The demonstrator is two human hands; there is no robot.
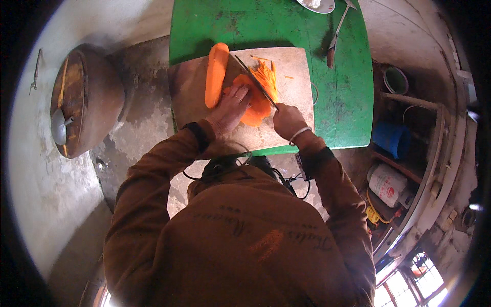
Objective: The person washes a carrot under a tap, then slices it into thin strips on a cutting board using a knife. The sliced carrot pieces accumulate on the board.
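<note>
My left hand (231,110) presses flat on a spread of thin carrot slices (256,114) lying on a wooden cutting board (191,92). In my right hand (290,121) is the handle of a knife; its dark blade (255,81) slants up and left across the slices, seen nearly edge-on. Just right of the blade lies a heap of carrot strips (267,76), with a few loose ones at its far end. A whole peeled carrot (216,75) rests on the board beyond and left of my left hand, close to its fingers.
The board sits on a green table (341,103). A spatula (335,38) with a wooden handle and a plate (324,5) of white food lie at the far right. On the left stands a large round vat (101,92) with a ladle (59,126). Right are a blue bucket (391,140) and a gas cylinder (385,184).
</note>
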